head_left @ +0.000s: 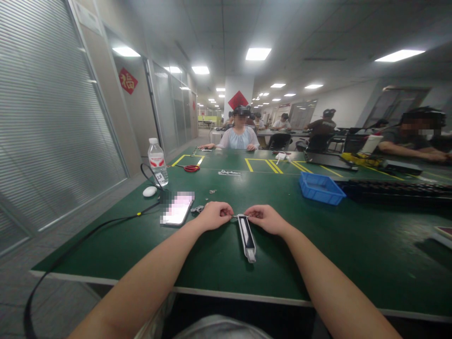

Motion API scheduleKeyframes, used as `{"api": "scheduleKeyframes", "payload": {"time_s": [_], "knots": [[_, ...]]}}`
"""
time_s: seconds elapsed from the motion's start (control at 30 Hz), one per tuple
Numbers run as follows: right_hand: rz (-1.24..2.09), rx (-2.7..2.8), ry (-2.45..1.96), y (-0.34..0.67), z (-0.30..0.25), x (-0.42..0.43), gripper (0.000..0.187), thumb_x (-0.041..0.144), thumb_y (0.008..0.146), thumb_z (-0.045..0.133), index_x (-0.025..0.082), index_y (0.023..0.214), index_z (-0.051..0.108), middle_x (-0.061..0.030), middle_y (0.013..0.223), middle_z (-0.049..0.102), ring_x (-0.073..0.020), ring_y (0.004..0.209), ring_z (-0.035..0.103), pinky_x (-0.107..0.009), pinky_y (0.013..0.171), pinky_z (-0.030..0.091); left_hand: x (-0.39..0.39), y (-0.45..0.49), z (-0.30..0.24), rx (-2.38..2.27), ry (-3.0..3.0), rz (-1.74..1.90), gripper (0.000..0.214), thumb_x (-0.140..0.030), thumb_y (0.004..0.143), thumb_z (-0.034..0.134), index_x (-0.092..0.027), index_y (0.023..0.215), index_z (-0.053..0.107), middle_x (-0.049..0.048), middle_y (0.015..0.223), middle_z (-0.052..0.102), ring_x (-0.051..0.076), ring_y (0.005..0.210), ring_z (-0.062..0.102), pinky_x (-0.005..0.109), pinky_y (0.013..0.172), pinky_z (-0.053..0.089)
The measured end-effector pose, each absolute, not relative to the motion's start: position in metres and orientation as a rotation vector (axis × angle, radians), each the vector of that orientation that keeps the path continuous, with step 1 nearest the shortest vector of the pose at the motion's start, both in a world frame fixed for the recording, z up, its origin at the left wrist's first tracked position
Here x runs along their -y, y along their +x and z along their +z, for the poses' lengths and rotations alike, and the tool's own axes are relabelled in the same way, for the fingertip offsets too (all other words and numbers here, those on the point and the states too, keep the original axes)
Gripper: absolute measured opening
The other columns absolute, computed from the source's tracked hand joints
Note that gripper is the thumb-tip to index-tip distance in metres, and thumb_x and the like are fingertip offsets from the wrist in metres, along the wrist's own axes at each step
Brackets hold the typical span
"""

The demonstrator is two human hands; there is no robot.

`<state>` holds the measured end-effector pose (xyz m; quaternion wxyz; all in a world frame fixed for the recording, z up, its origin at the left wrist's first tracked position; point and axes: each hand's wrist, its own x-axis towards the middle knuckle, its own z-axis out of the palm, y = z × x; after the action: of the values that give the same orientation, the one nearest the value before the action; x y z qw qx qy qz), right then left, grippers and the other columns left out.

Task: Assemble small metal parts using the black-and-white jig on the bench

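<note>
A long, narrow white device with a black inset face [246, 231] lies on the green table in front of me, its tapered end toward me. At its far end, my left hand [216, 215] is closed, with thumb and fingertips pinched around a small metallic piece [235, 216] too small to identify. My right hand [267, 218] is closed too, its fingertips at the device's far right corner. What the right fingers grip is partly hidden. Beside my left hand lie some grey metal parts [197, 209].
To the left are a phone [178, 208], a white oval object [149, 191], a black cable [102, 224] and a water bottle [157, 162]. Red-handled scissors [191, 168] lie farther back. A blue bin [321, 188] stands right. A person [240, 134] sits across the table.
</note>
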<state>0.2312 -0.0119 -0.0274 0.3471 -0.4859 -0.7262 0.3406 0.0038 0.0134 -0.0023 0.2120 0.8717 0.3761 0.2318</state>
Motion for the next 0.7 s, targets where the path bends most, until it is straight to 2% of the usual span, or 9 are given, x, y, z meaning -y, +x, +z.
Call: {"api": "scheduleKeyframes", "payload": {"time_s": [0.37,0.7], "knots": [[0.885,1.87,-1.261,0.2291,-0.0256,0.0134,0.022,0.027,0.07,0.062,0.013,0.086,0.068,-0.0039,0.073,0.065,-0.0121,0.065,0.057,-0.026,0.065,0.047,-0.0139,0.0057,-0.0038,-1.059,2.514,0.641,0.014,-0.028,0.071,0.065,-0.018,0.081,0.068,-0.0016,0.073,0.066,0.011,0.066,0.056,0.02,0.064,0.04],[0.881,1.875,-1.247,0.2286,-0.0235,0.0147,0.022,0.027,0.07,0.062,0.013,0.086,0.068,-0.0042,0.073,0.066,-0.0127,0.066,0.058,-0.027,0.066,0.048,-0.0086,0.0099,0.0018,-1.106,2.747,0.616,0.014,-0.035,0.078,0.063,-0.022,0.082,0.066,-0.0031,0.08,0.068,0.015,0.081,0.059,0.029,0.08,0.031]]}}
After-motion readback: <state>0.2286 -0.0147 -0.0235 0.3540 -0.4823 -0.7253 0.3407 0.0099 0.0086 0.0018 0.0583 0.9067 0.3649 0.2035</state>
